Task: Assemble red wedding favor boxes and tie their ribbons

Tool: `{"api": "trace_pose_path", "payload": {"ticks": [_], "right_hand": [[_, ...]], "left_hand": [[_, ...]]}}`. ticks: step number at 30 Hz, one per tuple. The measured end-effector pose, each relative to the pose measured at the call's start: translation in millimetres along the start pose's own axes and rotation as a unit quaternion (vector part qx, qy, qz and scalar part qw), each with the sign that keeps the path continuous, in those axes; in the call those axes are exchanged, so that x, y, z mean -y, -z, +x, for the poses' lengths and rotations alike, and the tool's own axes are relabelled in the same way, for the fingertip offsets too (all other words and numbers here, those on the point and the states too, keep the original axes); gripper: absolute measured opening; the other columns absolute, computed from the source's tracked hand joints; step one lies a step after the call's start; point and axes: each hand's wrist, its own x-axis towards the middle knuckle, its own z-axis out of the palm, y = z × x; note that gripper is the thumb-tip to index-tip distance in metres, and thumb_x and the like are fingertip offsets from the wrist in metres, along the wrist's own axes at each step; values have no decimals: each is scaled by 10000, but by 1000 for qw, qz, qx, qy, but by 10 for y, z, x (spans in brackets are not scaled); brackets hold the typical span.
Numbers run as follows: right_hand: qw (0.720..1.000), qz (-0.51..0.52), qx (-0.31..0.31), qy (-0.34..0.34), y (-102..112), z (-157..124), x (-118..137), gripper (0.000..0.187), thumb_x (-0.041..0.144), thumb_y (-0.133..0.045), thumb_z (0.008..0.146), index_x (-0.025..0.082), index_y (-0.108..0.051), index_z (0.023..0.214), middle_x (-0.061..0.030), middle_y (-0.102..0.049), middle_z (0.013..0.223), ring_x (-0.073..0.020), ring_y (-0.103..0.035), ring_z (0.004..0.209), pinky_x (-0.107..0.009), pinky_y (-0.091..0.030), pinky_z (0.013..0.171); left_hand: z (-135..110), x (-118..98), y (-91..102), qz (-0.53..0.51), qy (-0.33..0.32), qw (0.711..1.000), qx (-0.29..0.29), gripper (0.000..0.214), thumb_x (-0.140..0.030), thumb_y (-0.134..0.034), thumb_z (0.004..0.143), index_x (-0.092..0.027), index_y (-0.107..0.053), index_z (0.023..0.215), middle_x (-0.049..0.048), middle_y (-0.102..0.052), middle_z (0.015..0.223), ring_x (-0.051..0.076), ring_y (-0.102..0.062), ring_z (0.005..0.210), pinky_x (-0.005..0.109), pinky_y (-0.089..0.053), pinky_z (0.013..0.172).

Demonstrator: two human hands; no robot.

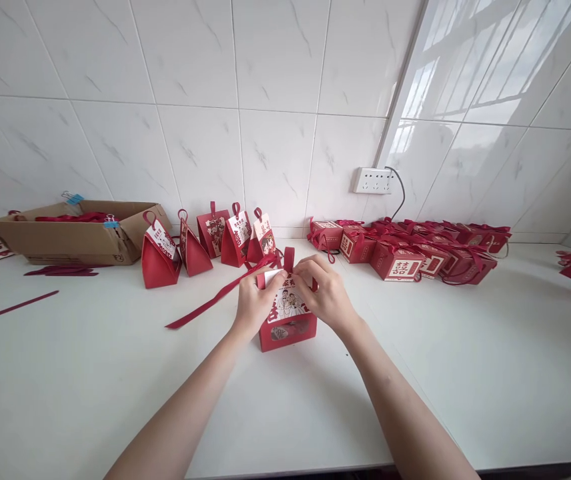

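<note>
A red gift box (288, 333) with a cut-out window stands upright on the white table, a white printed card (289, 303) on its front. My left hand (256, 303) is closed on the upper left edge of the box and card. From the other side, my right hand (329, 293) pinches at the top of the card, its fingertips close to my left thumb. Above them a red ribbon loop (289, 259) sticks up. A long red ribbon (215, 299) trails leftward across the table behind my left hand. What lies exactly between my fingertips is hidden.
Several pointed red boxes (161, 257) with loops stand behind to the left. Beside them is a cardboard box (85, 241) holding red ribbon. Many bow-tied red boxes (400, 261) cluster at the back right. Loose ribbon strips (13, 308) lie at left; a power strip (373, 181) is on the wall.
</note>
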Motion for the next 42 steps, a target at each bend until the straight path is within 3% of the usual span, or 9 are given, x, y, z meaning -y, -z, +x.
{"api": "trace_pose_path", "payload": {"ticks": [5,7,11,13,17,20,27,42], "right_hand": [[995,44,-20,-87,-32,-5,-21,60,188,-536,826,196,-563,879,-33,-637,813,-159,-604,708,-275,-484,642],[995,35,-17,-96,-40,-4,-24,116,209,-531,835,194,-586,936,-44,-657,846,-169,-617,731,-287,-490,653],[994,20,4,-105,-41,7,-2,135,225,-506,850,197,-636,871,-51,-662,809,-184,-626,756,-301,-499,676],[991,29,1,-130,-30,22,14,164,235,-523,834,199,-635,949,-52,-680,843,-192,-638,783,-316,-508,705],[974,97,16,-205,10,67,43,367,245,-566,799,205,-557,1164,-47,-713,954,-196,-668,838,-326,-525,738],[961,145,29,-232,30,86,56,307,223,-570,787,208,-587,1094,-33,-725,923,-180,-681,779,-303,-530,697],[948,202,17,-244,2,65,54,246,205,-568,779,203,-567,1025,-16,-723,834,-168,-684,737,-291,-525,680],[957,195,12,-217,-15,56,22,219,215,-559,793,212,-550,1012,-41,-713,987,-171,-686,779,-298,-520,680]], "left_hand": [[0,-2,3,4,-4,1000,12,270,-324,-605,775,-166,-553,562,-33,-516,522,103,-472,519,205,-376,504],[-4,-2,4,5,-6,1000,11,271,-333,-607,776,-166,-554,569,-30,-523,531,105,-480,528,206,-379,512],[-9,-7,4,3,-13,1000,12,257,-343,-608,779,-165,-568,598,-27,-535,549,107,-485,540,207,-383,519],[-8,-11,1,3,-13,1000,14,268,-352,-605,782,-167,-563,594,-32,-514,529,102,-467,519,207,-375,505],[-7,-7,-2,-1,-1,1000,15,255,-348,-617,771,-168,-568,598,-31,-521,522,104,-476,513,205,-385,497],[-13,3,4,-16,3,1000,15,192,-327,-643,744,-168,-600,645,-19,-576,566,118,-530,558,205,-418,526],[-25,10,2,-27,12,999,25,113,-262,-662,692,-168,-611,656,-18,-613,584,124,-561,563,203,-437,521],[-24,12,-16,8,-8,1000,-6,177,-290,-632,729,-162,-599,611,-15,-597,555,127,-542,543,209,-432,514]]}}
